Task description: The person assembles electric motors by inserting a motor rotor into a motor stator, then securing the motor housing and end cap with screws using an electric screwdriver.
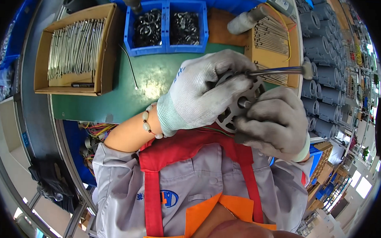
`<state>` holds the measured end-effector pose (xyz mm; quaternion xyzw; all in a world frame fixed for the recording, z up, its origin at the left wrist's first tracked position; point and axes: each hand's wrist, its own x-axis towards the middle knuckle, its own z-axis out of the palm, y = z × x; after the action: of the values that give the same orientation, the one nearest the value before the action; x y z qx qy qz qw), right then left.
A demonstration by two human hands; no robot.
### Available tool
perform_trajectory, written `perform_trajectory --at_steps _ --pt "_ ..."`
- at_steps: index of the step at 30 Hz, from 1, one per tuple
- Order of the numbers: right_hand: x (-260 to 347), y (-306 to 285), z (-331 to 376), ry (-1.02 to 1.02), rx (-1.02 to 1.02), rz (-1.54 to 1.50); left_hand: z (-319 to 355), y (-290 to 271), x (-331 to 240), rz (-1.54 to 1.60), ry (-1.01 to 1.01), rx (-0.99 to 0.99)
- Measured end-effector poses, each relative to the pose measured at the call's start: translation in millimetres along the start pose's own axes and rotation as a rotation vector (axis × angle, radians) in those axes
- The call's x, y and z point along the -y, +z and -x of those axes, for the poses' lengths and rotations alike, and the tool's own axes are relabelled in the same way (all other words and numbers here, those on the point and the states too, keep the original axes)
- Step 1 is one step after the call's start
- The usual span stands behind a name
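Slotted round metal part (254,91), one, between both gloved hands at the near edge of the bench (150,74): left hand (204,92), fingers closed on slim rods (279,71) (long axis pointing rightward); right hand (280,118), fingers curled against the part's right side.

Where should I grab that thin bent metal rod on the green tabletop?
Probably mid-shaft, from above. The bent rod lies on the green tabletop, its long part slim and nearly straight. Its bent far end sits close to the blue bins, and a cardboard box stands to its left, so the middle likely leaves more finger room.
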<state>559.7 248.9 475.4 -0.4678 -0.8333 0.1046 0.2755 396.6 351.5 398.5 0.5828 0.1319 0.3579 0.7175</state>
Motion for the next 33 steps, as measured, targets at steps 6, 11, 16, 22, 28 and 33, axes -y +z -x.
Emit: perform_trajectory --at_steps 6,11,16,22,28,33 --pt "6 -7 -1 0.026 0.073 0.047 -3 -7 -14 -0.017 -0.163 0.144" --pt "-10 -23 -7 0.043 -0.062 -0.331 -2 -5 -8 -0.025 -0.133 0.108" --pt "-20 -27 -46 0.014 -0.239 -0.255 -1 -1 -10 0.062 -0.218 0.01" --pt "-29 -23 -30 0.015 -0.166 -0.306 11 -15 6 -0.035 0.037 0.144" --pt "-49 -21 -32 -0.169 0.066 0.001 -7 -22 19 -0.125 0.256 0.237" --pt "-45 0 -35 0.056 0.042 -0.042 1 -20 22 -0.163 0.183 0.037"
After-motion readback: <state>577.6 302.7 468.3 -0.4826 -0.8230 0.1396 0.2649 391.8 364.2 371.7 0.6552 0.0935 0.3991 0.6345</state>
